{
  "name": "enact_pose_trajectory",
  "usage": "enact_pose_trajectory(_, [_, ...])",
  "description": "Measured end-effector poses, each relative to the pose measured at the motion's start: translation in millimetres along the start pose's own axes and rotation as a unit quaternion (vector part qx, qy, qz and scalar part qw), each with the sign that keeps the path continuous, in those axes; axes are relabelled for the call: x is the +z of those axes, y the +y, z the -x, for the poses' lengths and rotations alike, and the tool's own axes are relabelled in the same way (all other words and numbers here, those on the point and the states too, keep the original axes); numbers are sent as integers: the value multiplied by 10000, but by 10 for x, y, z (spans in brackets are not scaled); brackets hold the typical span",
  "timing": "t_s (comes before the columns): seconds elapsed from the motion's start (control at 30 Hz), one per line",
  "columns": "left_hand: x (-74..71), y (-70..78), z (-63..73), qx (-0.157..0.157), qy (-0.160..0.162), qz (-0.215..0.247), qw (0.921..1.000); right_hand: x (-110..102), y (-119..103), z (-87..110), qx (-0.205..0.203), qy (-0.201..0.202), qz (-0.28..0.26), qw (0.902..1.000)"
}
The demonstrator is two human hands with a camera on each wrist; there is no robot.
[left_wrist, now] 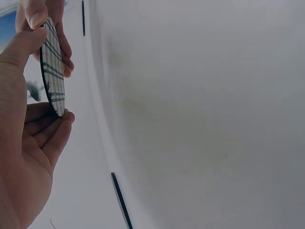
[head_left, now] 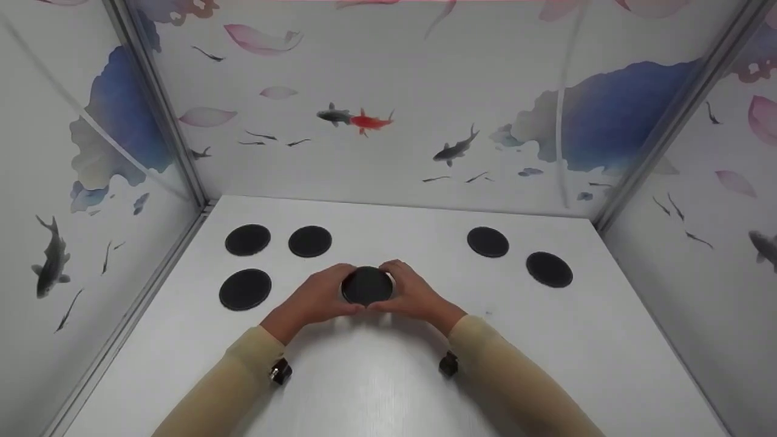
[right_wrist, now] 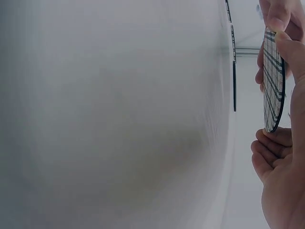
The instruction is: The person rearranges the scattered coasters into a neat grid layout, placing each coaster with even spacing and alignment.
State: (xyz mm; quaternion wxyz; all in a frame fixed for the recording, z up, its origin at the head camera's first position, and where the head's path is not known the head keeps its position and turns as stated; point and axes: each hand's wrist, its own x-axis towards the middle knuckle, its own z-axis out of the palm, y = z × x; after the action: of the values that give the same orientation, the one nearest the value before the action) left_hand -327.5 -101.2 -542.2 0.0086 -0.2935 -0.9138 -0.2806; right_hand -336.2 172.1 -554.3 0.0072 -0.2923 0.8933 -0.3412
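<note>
Here's the holding step: left hand (head_left: 325, 295) and right hand (head_left: 416, 294), fingers clamped on the rim of the black disc (head_left: 367, 285), plaid underside down, raised above the worktop (head_left: 376, 376). Setting it down would likely call for level, matched lowering.

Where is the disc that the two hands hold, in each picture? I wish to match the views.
Head: the held disc is slightly below and left of centre, dark face visible.
Left wrist: the held disc is at upper left, nearly edge-on, checked face visible.
Right wrist: the held disc is at upper right, nearly edge-on, checked face visible.
Shared landmark: the right hand, holding the disc's rim.
</note>
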Motion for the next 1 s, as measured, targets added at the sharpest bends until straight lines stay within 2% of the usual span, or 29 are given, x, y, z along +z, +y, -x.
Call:
enact_pose_trajectory(0.43, [14, -49, -43, -279, -272, 51, 9992, 51, 50, -96, 277, -236, 162, 9992])
enact_pose_trajectory(0.73, [-3, -118, -80, -170, -306, 11, 9994, 59, 56, -162, 325, -238, 89, 9991])
enact_pose_trajectory(1.0, [-2, -175, -114, -210, -425, 89, 9988, 85, 74, -197, 344, -267, 146, 9989])
